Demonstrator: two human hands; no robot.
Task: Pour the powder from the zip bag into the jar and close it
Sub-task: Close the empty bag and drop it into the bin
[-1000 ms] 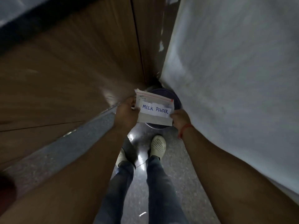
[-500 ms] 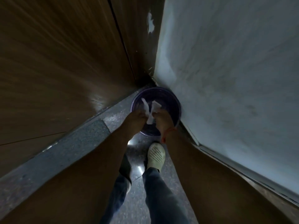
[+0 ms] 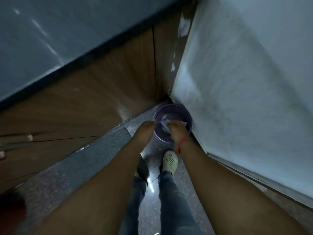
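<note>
The crumpled white zip bag [image 3: 165, 124] is down inside a round purple bin [image 3: 172, 106] that stands on the floor in a corner. My right hand [image 3: 177, 131], with a red thread at the wrist, reaches into the bin and is closed around the bag. My left hand [image 3: 147, 127] hangs at the bin's left rim, apart from the bag; blur hides how its fingers are set. No jar is in view.
Brown wooden cabinet doors [image 3: 101, 92] rise on the left above a grey stone plinth [image 3: 94, 155]. A pale wall [image 3: 245, 82] stands close on the right. My legs and a white shoe [image 3: 169, 161] are on the glossy dark floor just before the bin.
The labelled bag, held flat in both hands a second ago, was crumpled and lowered into the bin. My left hand has come off it and moved to the left rim.
</note>
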